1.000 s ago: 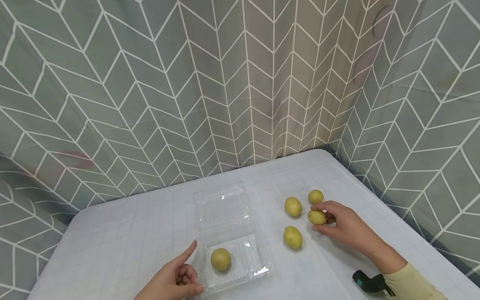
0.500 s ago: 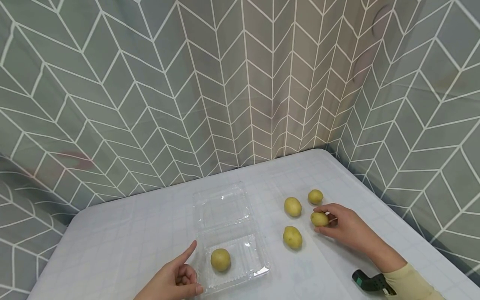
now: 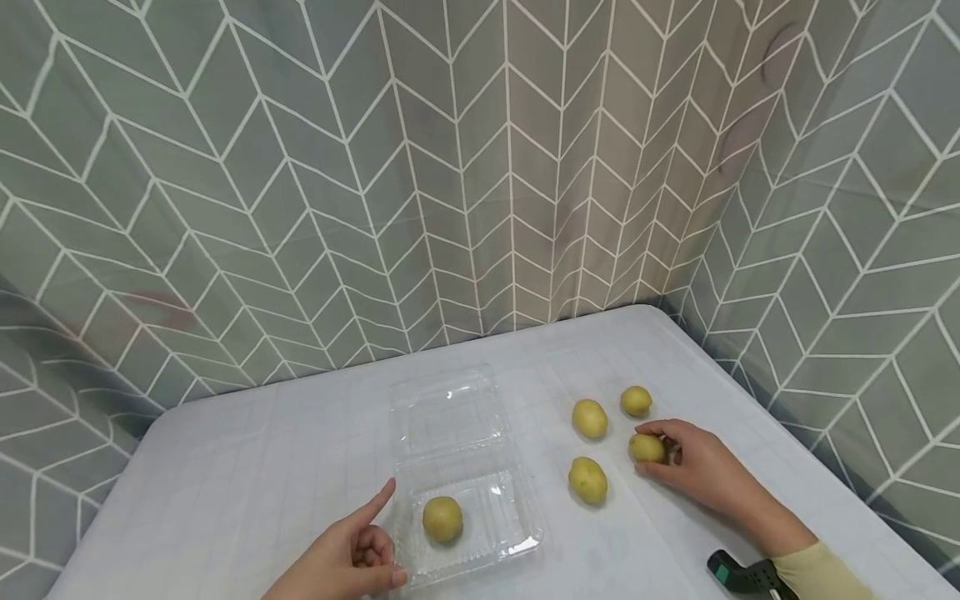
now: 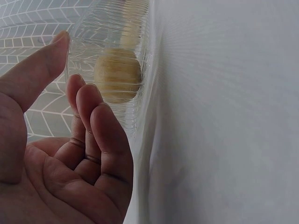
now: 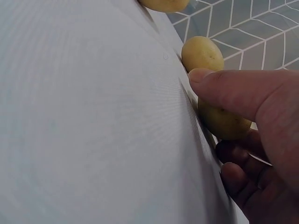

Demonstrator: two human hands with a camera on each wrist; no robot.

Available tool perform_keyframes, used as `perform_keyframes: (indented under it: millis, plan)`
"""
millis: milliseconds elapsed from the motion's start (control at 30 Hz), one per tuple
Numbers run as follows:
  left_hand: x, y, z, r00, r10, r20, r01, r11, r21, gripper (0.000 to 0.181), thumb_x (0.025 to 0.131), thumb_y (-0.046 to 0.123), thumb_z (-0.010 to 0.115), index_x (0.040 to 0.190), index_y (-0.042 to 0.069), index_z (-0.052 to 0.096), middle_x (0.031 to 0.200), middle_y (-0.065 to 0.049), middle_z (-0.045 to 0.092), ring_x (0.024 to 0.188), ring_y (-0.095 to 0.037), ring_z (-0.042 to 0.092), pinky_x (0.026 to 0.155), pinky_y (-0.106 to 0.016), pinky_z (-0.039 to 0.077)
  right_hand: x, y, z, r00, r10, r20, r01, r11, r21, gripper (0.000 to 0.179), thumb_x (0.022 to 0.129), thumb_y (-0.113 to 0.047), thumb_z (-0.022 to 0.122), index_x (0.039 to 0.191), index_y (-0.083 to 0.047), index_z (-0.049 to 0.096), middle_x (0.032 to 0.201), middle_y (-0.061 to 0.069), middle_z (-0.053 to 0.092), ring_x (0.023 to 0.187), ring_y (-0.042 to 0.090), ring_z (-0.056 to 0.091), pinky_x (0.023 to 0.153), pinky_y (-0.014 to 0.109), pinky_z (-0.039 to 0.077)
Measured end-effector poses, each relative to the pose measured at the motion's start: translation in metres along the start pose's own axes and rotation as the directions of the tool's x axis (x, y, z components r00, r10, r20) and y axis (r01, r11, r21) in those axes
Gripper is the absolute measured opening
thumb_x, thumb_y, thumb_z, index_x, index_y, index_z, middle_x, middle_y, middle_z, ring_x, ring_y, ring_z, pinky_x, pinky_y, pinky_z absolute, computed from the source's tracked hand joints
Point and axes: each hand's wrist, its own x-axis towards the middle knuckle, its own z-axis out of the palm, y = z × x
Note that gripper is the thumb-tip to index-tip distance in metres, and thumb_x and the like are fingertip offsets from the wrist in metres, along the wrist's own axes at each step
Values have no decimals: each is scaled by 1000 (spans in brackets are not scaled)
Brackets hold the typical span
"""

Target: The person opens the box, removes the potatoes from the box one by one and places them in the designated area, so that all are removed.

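Note:
On the right side of the table, my right hand (image 3: 697,467) holds a yellow lemon (image 3: 647,448) between thumb and fingers; in the right wrist view the thumb covers part of this lemon (image 5: 224,122), low over the cloth. Three more lemons lie near it: one behind (image 3: 636,401), one to its left (image 3: 589,418) and one nearer the front (image 3: 588,481). A clear plastic clamshell box (image 3: 498,517) lies open, with one lemon (image 3: 442,519) in its base. At the box's left side rests my left hand (image 3: 348,550), index finger extended, other fingers loosely bent, thumb at the near corner.
The box's transparent lid (image 3: 450,414) lies folded back, away from me. A white cloth covers the table (image 3: 262,467). Patterned curtains (image 3: 450,167) hang around its far and side edges. A black strap device (image 3: 742,573) sits at the right wrist.
My right hand has drawn the held lemon slightly to the right and nearer to me. The left hand stays at the box. The head view has shifted a little.

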Motion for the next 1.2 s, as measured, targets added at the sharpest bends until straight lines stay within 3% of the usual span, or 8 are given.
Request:
perform_keyframes:
  millis: [333,633,933,1200]
  plan:
    - [-4,-1,-1,999,31,-14,-31,999,21,98,88,16,77,157,-1,9,86,-1,63,73,-7,60,69,-22,51,-2,-2,4,1000,6,-22,-6,1000,-12,50,76,-34,87,119,-15,69,94,-7,61,77,9,52,64,26,45]
    - [-6,0,-4,997,72,-3,-72,997,7,97,88,15,76,156,-3,9,85,-3,64,74,-7,59,68,-23,51,-3,-4,4,998,-34,-44,32,999,-37,52,73,-34,89,117,-14,69,97,-7,62,81,8,54,67,27,47]
    - [-3,3,-3,1000,21,-23,-20,999,42,99,87,20,77,158,2,11,85,-3,64,73,-9,59,67,-25,53,-7,-1,2,995,-73,-67,71,997,-27,58,70,-33,91,120,-15,68,103,-6,64,82,3,53,64,25,48]
    - [-5,2,-3,999,12,-44,-10,999,44,100,86,21,79,158,3,12,84,-3,64,72,-10,59,67,-24,52,-6,-1,2,995,-82,-63,81,996,-21,61,70,-33,91,122,-13,68,107,-3,64,85,3,55,65,25,49]
